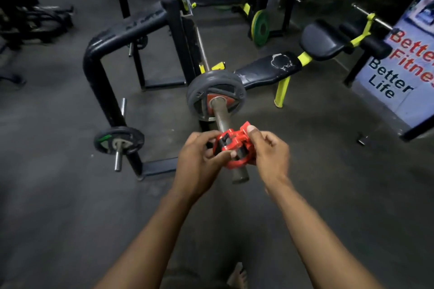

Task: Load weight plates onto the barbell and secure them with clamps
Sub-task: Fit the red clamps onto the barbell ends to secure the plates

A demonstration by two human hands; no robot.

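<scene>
1. Barbell (222,117) lying on the rack, sleeve end pointing toward the camera, bare metal tip (240,175) sticking out past the hands.
2. Red clamp (234,145) sitting around the sleeve near its outer end, well apart from the weight plate.
3. Gray weight plate (216,95) with a red centre already sitting on the sleeve, pushed up toward the rack.
4. Left hand (199,155) gripping the clamp from the left, fingers curling round its near side, thumb pressing along the lower edge.
5. Right hand (267,150) pinching the clamp from the right, thumb resting on top of the red lever, remaining fingers curling below it.
6. Grip of both hands pressing together on the clamp, neither one spread.
7. Black rack (101,73) standing to the left, carrying a small black plate (119,139) with a green patch on a short peg low down.
8. Black padded bench (270,69) with yellow legs lying behind the weight plate, padding cracking and peeling at one spot.
9. Green-rimmed plate (260,28) leaning upright against a frame farther back.
10. Poster (399,73) showing red and dark lettering, standing at the right edge.
11. Dark floor (70,206) stretching under everything; a bare foot (238,275) showing at the bottom edge.
</scene>
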